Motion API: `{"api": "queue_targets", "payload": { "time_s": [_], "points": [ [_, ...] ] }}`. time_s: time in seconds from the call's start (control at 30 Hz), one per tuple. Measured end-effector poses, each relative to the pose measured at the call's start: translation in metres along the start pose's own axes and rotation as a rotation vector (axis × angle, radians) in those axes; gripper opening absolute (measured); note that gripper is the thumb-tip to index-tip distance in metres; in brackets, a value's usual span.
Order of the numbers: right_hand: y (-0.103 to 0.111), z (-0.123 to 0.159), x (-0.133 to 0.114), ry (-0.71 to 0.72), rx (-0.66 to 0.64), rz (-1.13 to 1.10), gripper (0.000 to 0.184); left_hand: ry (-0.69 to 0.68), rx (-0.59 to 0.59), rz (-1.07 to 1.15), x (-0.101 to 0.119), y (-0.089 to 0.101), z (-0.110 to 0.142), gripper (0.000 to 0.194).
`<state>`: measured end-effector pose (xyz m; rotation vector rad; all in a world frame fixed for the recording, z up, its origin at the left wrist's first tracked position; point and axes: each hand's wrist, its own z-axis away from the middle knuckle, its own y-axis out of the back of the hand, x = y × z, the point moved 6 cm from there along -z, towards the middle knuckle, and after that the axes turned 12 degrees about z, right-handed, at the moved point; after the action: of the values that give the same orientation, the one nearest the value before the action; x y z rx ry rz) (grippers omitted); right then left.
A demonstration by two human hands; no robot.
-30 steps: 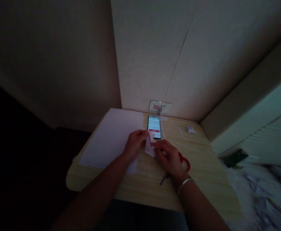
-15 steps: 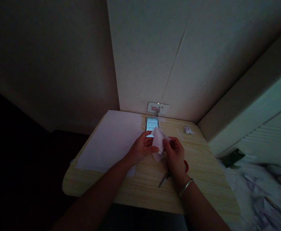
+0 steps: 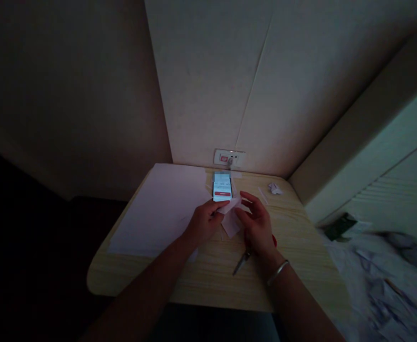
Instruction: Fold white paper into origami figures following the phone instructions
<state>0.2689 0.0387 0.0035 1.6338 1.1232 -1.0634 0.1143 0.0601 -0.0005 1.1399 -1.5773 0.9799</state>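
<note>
Folding seems underway: the left hand (image 3: 204, 222) pinches the small paper (image 3: 229, 205) in its fingertips; the right hand (image 3: 258, 229) curves at its far end, grip unclear. Creasing calls for steady fingertips on both sides.

The smartphone (image 3: 222, 186) lies screen-up and lit on the wood-grain tabletop (image 3: 301, 247); just on its near side, the left hand (image 3: 203, 222) pinches a folded white paper (image 3: 229, 205); the right hand (image 3: 258, 229), wearing a silver bangle (image 3: 277, 272), is at the paper's right edge, fingers parted — contact unclear; large white sheets (image 3: 158, 209) lie left of the phone; red-handled scissors (image 3: 241, 263), partly under the right hand, lie nearer the person than the phone; a crumpled-looking paper piece (image 3: 275, 189) sits to its right; a wall socket (image 3: 229, 157) is behind it.
</note>
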Motion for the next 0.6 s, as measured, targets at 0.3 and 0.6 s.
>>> {"api": "queue_targets", "payload": {
  "time_s": [0.3, 0.6],
  "points": [
    [-0.006, 0.002, 0.013, -0.175, -0.069, -0.091, 0.022, -0.002, 0.024, 0.027, 0.002, 0.000, 0.000, 0.018],
    [-0.008, 0.002, 0.016, -0.225, -0.035, -0.226, 0.017, 0.128, 0.072, 0.240, -0.005, -0.004, 0.003, 0.012]
  ]
}}
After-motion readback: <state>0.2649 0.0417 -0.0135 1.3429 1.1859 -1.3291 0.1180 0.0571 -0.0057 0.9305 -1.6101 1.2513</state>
